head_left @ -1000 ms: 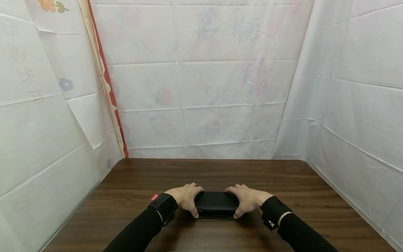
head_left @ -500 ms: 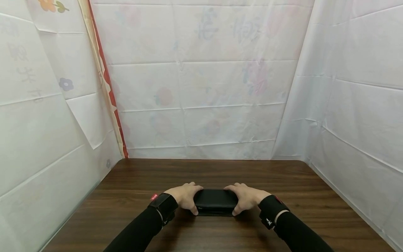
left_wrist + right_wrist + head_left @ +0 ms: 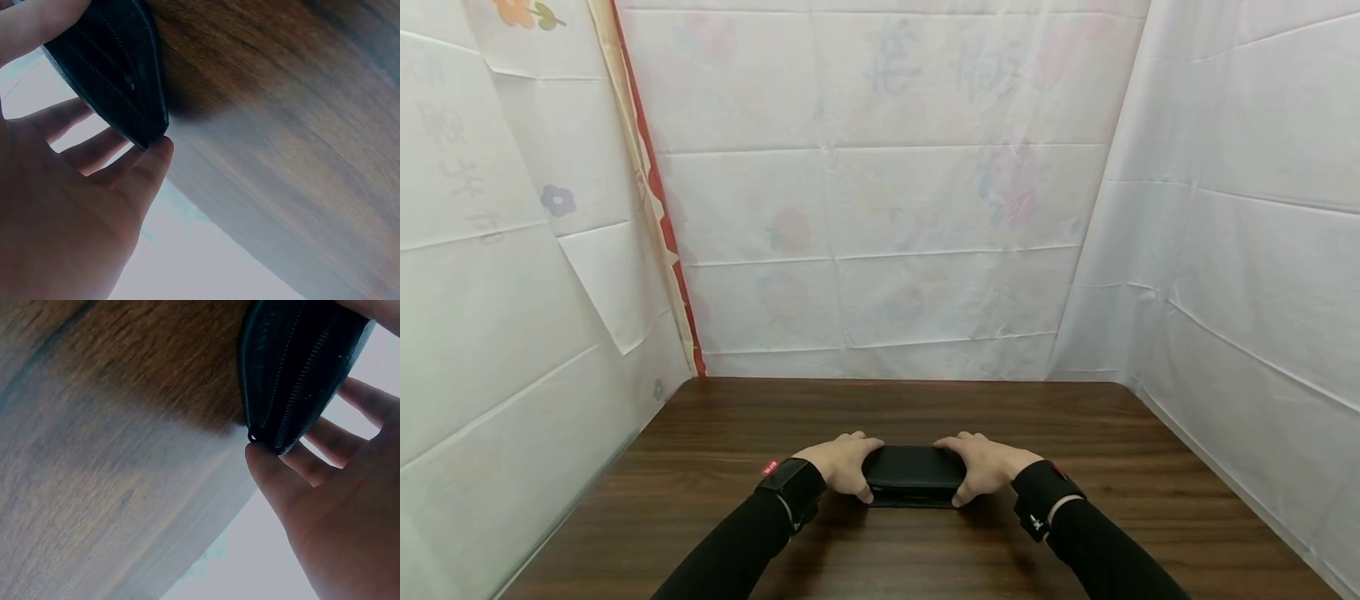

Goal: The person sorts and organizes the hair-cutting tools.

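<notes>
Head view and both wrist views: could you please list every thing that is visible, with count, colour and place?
zippered case: one, black, on the near middle of the table, gripped at both ends.
table: one, dark brown wood grain, filling the lower part of the head view.
sheets: white with faint prints, hung at the back and both sides.
strip: one, red and cream, back left corner.
left hand: grips the case's left end.
right hand: grips its right end.
sleeves: two, black.
</notes>
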`<state>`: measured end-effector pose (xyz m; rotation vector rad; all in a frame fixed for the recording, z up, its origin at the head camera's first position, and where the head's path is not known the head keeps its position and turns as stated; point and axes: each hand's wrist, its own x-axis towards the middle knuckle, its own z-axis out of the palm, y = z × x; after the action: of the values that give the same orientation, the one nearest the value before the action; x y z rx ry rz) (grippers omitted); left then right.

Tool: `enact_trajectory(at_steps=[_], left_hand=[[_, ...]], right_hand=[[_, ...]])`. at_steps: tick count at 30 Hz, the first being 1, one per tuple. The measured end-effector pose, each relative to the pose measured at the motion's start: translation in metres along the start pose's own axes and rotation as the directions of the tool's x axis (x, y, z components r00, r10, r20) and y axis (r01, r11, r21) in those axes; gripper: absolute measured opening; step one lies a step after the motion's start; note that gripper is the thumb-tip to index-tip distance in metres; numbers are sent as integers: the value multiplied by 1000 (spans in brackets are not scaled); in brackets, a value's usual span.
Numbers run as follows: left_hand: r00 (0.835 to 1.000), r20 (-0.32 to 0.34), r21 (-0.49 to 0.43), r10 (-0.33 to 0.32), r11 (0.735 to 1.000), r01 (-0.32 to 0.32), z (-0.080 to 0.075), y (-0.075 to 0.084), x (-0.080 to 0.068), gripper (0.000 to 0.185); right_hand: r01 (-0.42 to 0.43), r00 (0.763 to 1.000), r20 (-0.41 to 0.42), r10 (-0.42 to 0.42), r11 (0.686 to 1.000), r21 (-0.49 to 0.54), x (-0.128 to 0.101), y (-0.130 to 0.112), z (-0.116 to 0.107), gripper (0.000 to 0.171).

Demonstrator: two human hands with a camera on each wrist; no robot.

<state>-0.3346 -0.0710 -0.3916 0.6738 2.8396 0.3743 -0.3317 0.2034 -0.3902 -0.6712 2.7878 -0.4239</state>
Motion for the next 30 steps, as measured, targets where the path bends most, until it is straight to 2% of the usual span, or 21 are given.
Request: enact_trajectory(at_steps=[12,20,30], left_hand=[[1000,-5,33,-4,999,4,-1,4,2,91],[1000,-15,52,-2,999,2,1,5,1,87],[1000,-2,95,-15,995,15,2,10,1,89]], right_hand=[[-3,1000,4,3,1000,8,1,2,0,87],[25,1000,-7,-25,999,-21,-1,-1,3,85],[-6,1000,-19,5,998,-67,-4,-6,4,84]])
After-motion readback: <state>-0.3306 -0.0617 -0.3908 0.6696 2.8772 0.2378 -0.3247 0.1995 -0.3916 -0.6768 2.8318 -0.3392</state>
